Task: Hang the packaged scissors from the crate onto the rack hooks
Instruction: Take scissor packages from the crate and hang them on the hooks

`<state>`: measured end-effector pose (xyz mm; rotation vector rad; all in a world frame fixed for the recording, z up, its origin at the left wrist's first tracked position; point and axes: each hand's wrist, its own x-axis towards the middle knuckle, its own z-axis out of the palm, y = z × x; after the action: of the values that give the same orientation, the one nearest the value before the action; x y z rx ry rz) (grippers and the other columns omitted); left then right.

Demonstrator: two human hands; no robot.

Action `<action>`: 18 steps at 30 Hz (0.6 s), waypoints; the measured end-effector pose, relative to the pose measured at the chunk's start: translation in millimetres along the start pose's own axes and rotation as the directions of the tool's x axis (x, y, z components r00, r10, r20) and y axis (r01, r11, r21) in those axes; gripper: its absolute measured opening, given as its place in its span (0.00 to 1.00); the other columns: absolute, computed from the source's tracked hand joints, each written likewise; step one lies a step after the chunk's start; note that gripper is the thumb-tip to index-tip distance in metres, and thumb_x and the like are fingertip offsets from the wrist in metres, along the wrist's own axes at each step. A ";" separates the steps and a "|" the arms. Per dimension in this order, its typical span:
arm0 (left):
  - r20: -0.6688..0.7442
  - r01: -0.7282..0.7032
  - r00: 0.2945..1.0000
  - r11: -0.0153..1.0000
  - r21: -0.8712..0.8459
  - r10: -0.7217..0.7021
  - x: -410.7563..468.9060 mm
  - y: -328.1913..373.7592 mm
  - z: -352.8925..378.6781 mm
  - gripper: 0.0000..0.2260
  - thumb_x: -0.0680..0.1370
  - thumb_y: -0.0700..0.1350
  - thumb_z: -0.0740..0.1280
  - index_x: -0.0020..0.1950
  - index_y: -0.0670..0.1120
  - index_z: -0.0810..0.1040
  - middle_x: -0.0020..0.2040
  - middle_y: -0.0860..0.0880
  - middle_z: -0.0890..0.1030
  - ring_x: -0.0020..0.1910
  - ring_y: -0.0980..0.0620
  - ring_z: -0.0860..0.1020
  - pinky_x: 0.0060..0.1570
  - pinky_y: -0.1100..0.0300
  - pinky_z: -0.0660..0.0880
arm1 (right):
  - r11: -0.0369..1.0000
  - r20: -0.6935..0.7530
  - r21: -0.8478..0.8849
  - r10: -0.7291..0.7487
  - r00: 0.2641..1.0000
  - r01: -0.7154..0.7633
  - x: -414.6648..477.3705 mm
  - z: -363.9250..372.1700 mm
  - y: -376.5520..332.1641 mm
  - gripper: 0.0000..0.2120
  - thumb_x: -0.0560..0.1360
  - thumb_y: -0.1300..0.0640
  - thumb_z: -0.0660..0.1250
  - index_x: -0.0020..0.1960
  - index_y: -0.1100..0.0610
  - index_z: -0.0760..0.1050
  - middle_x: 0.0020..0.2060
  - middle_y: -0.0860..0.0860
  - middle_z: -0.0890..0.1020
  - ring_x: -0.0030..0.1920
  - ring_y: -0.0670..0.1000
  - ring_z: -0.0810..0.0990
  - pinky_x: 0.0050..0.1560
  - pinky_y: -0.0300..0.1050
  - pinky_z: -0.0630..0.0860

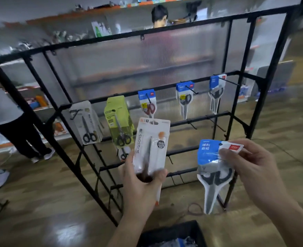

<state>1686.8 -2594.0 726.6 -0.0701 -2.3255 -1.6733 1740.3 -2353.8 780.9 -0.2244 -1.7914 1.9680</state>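
While standing before the black rack (165,29), grips a white scissors pack (151,147) by its lower end in the left hand (141,184), card upright. Pinches the top corner of a blue-topped scissors pack (213,168) between thumb and fingers of the right hand (254,168), blades pointing down. Holds both packs off the hooks, in the air before the rack. On the upper rail: a grey-white pack (88,122), a yellow-green pack (118,120) and three blue-headed packs (184,100). Lower left, one small pack (124,153). At the bottom edge, a dark crate (172,232) with bluish packets (182,242) inside, too blurred to count
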 end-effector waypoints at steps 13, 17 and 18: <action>-0.111 0.046 0.992 0.992 -0.116 -0.059 -37.4 20.9 53.8 0.21 0.77 0.36 0.74 0.65 0.55 0.77 0.56 0.59 0.85 0.57 0.57 0.83 0.58 0.58 0.81 | 0.999 0.108 0.014 0.047 0.993 -0.048 22.0 -61.7 31.9 0.06 0.78 0.62 0.71 0.48 0.52 0.83 0.43 0.62 0.84 0.44 0.69 0.81 0.48 0.66 0.80; -0.117 0.126 0.983 0.980 -0.155 -0.145 -41.7 21.0 54.9 0.21 0.77 0.36 0.75 0.63 0.57 0.77 0.55 0.59 0.85 0.56 0.57 0.84 0.58 0.51 0.81 | 0.992 0.131 0.055 0.106 0.986 -0.114 16.6 -64.4 33.5 0.06 0.78 0.63 0.70 0.47 0.55 0.83 0.42 0.61 0.85 0.41 0.60 0.84 0.42 0.52 0.83; -0.126 0.132 0.980 0.978 -0.165 -0.153 -41.7 20.9 52.5 0.21 0.77 0.35 0.74 0.63 0.56 0.77 0.54 0.58 0.85 0.55 0.56 0.84 0.57 0.52 0.82 | 0.990 0.139 0.064 0.119 0.983 -0.129 15.6 -62.1 34.1 0.05 0.78 0.63 0.70 0.48 0.56 0.83 0.42 0.61 0.85 0.40 0.58 0.85 0.40 0.47 0.82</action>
<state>1720.9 -2533.0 720.1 0.1812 -2.1403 -1.8629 1745.0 -2292.6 742.2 -0.1874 -1.8245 2.1780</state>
